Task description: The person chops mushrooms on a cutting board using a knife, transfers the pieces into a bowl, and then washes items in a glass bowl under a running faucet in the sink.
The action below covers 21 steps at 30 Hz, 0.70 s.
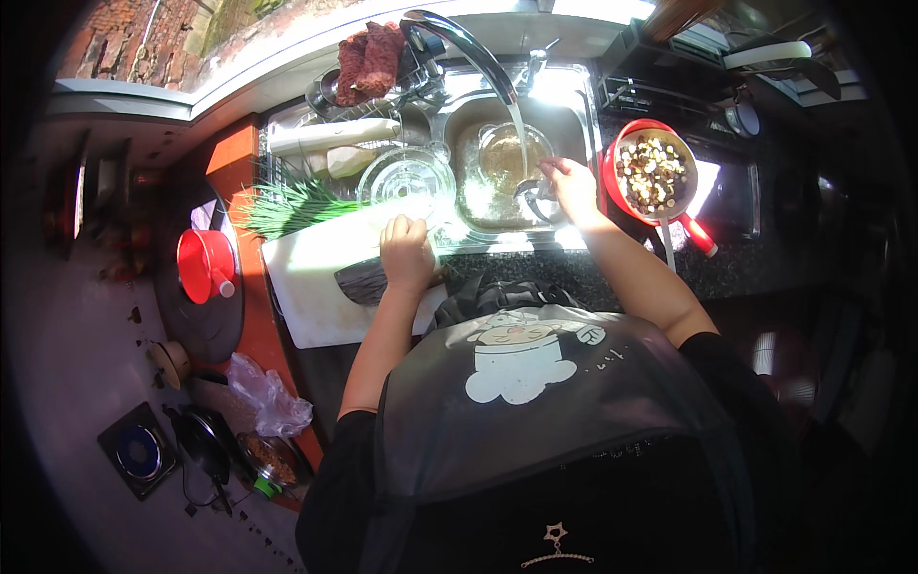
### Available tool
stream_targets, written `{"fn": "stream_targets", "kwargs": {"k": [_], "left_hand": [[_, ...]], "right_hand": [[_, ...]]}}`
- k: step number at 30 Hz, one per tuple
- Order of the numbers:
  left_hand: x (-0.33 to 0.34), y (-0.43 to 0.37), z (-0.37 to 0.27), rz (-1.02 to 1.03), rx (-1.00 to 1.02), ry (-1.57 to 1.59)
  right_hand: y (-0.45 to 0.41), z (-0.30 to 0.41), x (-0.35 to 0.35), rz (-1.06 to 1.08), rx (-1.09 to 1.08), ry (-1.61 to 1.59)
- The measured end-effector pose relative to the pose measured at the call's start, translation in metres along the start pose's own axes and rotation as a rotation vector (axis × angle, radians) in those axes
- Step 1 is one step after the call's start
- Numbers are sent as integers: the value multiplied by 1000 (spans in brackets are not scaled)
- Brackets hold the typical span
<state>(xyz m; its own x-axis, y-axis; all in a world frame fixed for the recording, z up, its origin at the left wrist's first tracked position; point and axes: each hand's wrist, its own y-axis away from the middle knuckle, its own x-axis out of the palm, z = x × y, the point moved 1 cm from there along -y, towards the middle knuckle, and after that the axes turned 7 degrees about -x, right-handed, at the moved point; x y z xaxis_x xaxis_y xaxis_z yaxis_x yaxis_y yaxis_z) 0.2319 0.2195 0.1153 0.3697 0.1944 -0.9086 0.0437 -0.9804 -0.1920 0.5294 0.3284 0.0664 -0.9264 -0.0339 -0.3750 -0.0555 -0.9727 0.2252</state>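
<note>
My left hand (408, 251), its fingers curled, is over the white cutting board (308, 316) beside a dark, broad blade, apparently a cleaver (362, 281). Glare hides whether it grips anything. Over the right side of the sink (477, 208) is my right hand (570, 188), fingers bent, close to a dark curved object (532, 199) that I cannot identify; its grip is unclear. Water runs from the chrome faucet (459, 44) into a clear bowl (502, 161) in the basin. Another clear glass bowl (405, 179) stands left of the basin, near green chives or scallions (305, 208).
A red-handled pan (615, 176) holding a bowl of chopped pieces (652, 176) stands right of the sink. Peeled pale long vegetables (337, 136) lie at the back left. A red pot (204, 265) and a plastic bag (269, 398) are on the left. Dark red cloths (369, 64) hang behind.
</note>
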Motion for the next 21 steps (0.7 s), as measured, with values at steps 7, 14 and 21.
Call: {"fn": "stream_targets", "kwargs": {"k": [7, 14, 21], "left_hand": [[15, 41, 41, -13, -124, -69], [20, 57, 54, 53, -263, -170], [10, 63, 53, 154, -286, -118]], "right_hand": [[-3, -21, 5, -73, -158, 157], [-4, -3, 10, -15, 29, -262], [-4, 1, 16, -59, 42, -464]]}}
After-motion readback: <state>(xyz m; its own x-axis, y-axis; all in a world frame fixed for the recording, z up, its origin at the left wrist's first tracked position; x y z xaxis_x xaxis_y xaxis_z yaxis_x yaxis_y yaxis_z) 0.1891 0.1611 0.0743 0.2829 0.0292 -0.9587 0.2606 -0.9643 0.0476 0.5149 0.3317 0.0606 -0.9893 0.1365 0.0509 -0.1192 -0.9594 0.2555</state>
